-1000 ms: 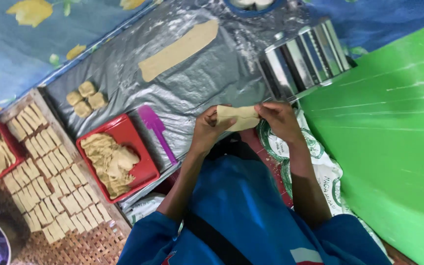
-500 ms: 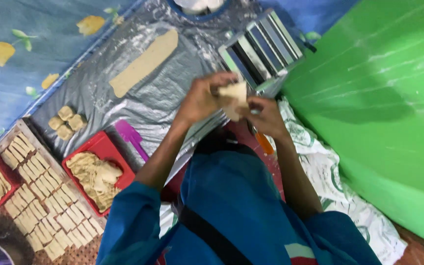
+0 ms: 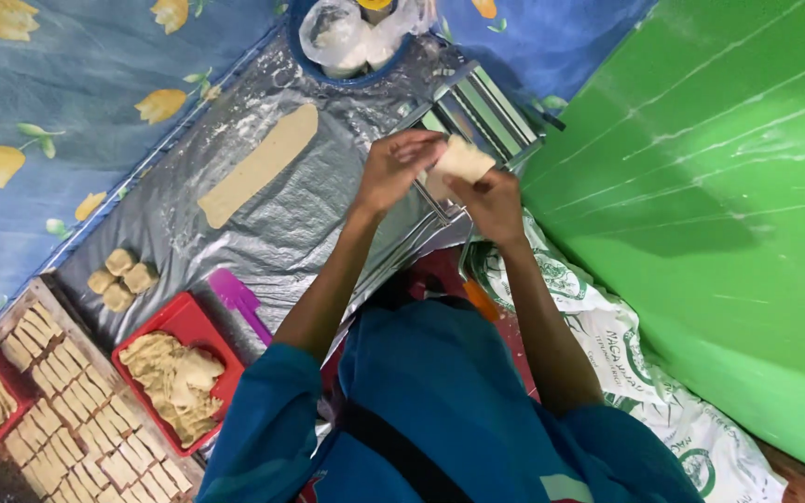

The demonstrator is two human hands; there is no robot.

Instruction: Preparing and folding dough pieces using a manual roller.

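Both my hands hold a small pale piece of dough [image 3: 463, 160] just in front of a metal roller machine [image 3: 482, 116]. My left hand [image 3: 398, 168] grips its left side with fingers curled. My right hand [image 3: 491, 200] pinches it from below and right. A long flattened strip of dough [image 3: 258, 165] lies on the silver plastic sheet [image 3: 309, 233] to the left. Three small dough lumps [image 3: 121, 278] rest near the sheet's left edge.
A red tray [image 3: 179, 373] of folded dough pieces and a purple scraper [image 3: 239, 298] sit at the lower left, beside a board [image 3: 67, 401] lined with several cut dough rectangles. A blue bowl with a plastic bag [image 3: 356, 33] stands at the top. A green wall [image 3: 701, 186] rises at right.
My hands have carried the dough piece up from my lap toward the roller machine. The view has shifted, bringing the blue bowl into sight.
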